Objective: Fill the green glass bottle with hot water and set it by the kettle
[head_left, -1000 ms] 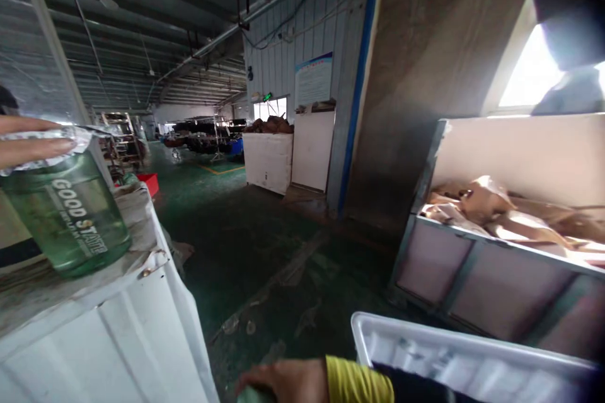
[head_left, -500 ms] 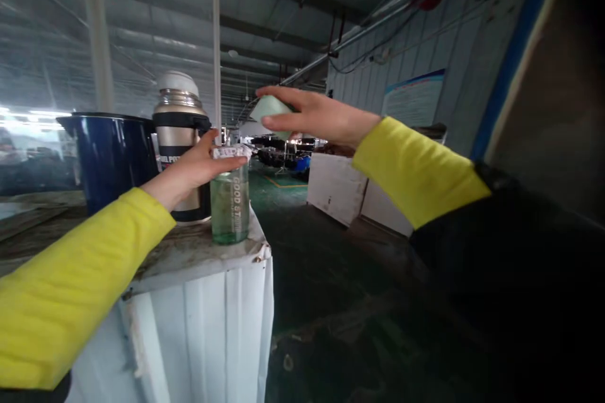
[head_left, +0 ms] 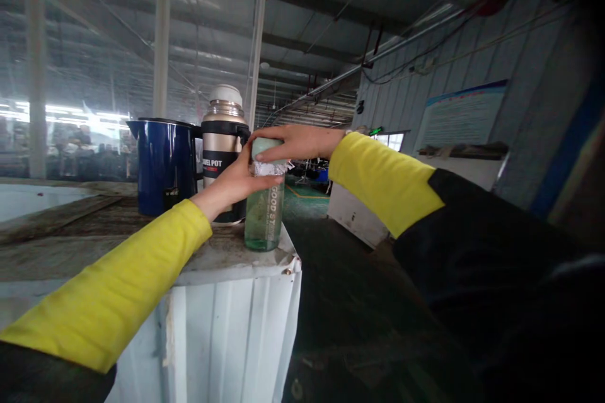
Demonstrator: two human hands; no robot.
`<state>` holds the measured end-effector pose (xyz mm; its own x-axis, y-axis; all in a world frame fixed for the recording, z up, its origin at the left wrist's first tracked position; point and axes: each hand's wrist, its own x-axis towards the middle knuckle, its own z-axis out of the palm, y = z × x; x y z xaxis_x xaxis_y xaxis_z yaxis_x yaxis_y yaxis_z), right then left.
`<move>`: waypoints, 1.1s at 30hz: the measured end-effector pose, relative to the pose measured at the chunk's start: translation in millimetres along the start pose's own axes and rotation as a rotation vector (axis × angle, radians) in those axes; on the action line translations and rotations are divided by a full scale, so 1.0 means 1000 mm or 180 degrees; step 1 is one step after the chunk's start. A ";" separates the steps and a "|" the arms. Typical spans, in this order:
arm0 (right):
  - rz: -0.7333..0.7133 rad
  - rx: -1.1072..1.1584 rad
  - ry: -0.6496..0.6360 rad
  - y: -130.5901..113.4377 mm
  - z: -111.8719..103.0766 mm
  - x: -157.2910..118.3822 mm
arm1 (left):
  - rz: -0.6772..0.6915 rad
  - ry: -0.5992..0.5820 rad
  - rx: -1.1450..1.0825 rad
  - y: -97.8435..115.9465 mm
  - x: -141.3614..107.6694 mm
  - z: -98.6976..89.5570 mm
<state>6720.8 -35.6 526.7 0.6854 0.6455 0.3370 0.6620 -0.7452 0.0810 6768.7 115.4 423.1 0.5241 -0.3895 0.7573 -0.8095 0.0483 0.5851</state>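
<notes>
A green see-through water bottle (head_left: 258, 220) stands upright near the corner of a white cabinet (head_left: 227, 321). My left hand (head_left: 232, 181) is wrapped round its upper part, thumb across the front. Crumpled whitish paper or film (head_left: 270, 168) covers the bottle's mouth. In my right hand (head_left: 295, 141) is a pale green cup-shaped lid (head_left: 265, 147), gripped from above and held over the paper at the bottle's top. Whether the lid is seated cannot be made out. Just behind my left hand stands a steel and black thermos (head_left: 215, 145) with a white top.
Left of the thermos stands a dark blue kettle (head_left: 163, 167). The cabinet top ends at a metal-edged corner (head_left: 293, 262) close to the bottle. A white box-like cabinet (head_left: 352, 214) stands on the dark green floor beyond. A notice board (head_left: 463, 114) hangs on the right wall.
My right hand has brought the lid down and left onto the bottle's top. My left hand stays round the bottle. The view has swung left, so everything appears further right.
</notes>
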 end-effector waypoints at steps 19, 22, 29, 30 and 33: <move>0.0615 -0.0909 0.0690 -0.020 0.026 0.010 | -0.0647 0.0403 -0.0556 -0.005 -0.034 0.024; 0.0734 -0.0870 0.0787 -0.021 0.027 0.009 | -0.0552 0.0449 -0.0596 -0.008 -0.035 0.027; -0.0080 -0.0095 0.0887 0.000 0.028 0.002 | -0.0396 0.0417 -0.0327 -0.007 -0.033 0.023; -0.0207 0.0101 0.0879 0.004 0.028 0.002 | -0.0393 0.0434 -0.0295 -0.007 -0.033 0.023; -0.0523 0.0682 0.0887 0.015 0.030 0.004 | -0.0419 0.0435 -0.0227 -0.010 -0.033 0.022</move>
<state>6742.2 -39.2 500.9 0.4758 0.6610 0.5802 0.8246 -0.5648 -0.0328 6753.3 107.1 386.0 0.6591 -0.2684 0.7026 -0.7135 0.0720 0.6969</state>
